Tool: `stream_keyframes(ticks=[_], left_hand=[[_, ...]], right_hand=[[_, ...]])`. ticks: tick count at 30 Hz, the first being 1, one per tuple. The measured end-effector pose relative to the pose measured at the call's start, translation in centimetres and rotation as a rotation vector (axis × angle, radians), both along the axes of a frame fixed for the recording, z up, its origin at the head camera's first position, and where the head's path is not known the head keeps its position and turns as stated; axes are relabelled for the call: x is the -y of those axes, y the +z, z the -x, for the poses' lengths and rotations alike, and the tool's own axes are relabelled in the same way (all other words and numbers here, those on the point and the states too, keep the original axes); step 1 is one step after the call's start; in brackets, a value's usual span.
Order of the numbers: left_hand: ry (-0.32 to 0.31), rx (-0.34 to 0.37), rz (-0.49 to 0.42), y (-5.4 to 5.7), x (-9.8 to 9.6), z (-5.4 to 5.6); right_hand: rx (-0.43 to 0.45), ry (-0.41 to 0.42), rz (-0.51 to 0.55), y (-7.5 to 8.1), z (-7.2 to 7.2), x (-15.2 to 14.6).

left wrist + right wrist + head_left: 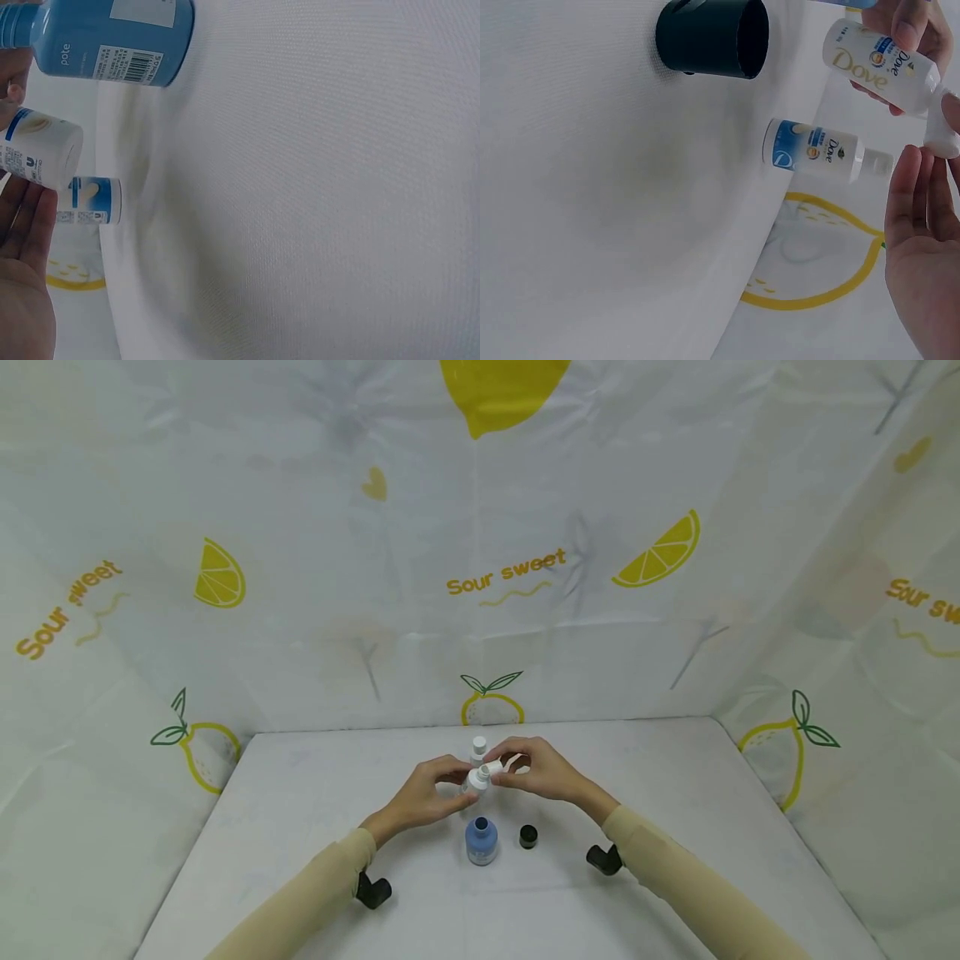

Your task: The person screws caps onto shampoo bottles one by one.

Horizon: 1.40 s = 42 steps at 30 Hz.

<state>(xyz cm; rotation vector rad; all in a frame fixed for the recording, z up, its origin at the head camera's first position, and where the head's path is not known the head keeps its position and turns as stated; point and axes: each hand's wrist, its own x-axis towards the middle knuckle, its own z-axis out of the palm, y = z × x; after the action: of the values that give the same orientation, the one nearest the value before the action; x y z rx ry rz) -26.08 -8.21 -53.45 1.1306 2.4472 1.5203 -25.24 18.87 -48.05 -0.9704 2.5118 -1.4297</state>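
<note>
My left hand (427,792) grips a small white Dove bottle (881,66) around its body, raised above the table and tilted. With thumb and fingers, my right hand (546,770) pinches a white cap (493,767) at the mouth of that bottle. The cap sits at an angle to the neck; whether the two touch I cannot tell. A second white Dove bottle (817,150), capped and with a blue band near its base, stands behind the hands. Nearer to me, a blue bottle (482,842) stands upright with its mouth uncovered.
A black cap (528,836) lies on the white table (300,827) to the right of the blue bottle. Dark wrist-camera mounts stick out below the left sleeve (300,893) and the right sleeve (675,877). A lemon-printed white sheet (315,677) hangs behind the table.
</note>
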Motion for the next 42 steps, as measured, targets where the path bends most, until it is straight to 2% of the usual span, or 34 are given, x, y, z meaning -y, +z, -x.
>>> stream_keyframes(ticks=[6, 14, 26, 35, 42], left_hand=[[0.009, 0.009, 0.001, 0.1, 0.1, 0.0], [0.003, 0.009, -0.012, -0.1, 0.3, 0.0], [-0.006, -0.035, -0.014, -0.4, 0.2, -0.1], [-0.003, -0.047, -0.007, 0.0, 0.1, -0.1], [0.005, -0.070, -0.001, 0.3, 0.0, 0.0]], right_hand=[[0.014, -0.015, 0.010, 0.0, 0.1, 0.3], [0.042, 0.037, 0.088, 0.1, -0.1, 0.3], [0.036, 0.034, 0.084, 0.3, -0.2, 0.7], [0.022, 0.066, 0.067, 0.2, 0.2, 1.0], [0.015, 0.048, 0.042, 0.4, 0.2, 1.2]])
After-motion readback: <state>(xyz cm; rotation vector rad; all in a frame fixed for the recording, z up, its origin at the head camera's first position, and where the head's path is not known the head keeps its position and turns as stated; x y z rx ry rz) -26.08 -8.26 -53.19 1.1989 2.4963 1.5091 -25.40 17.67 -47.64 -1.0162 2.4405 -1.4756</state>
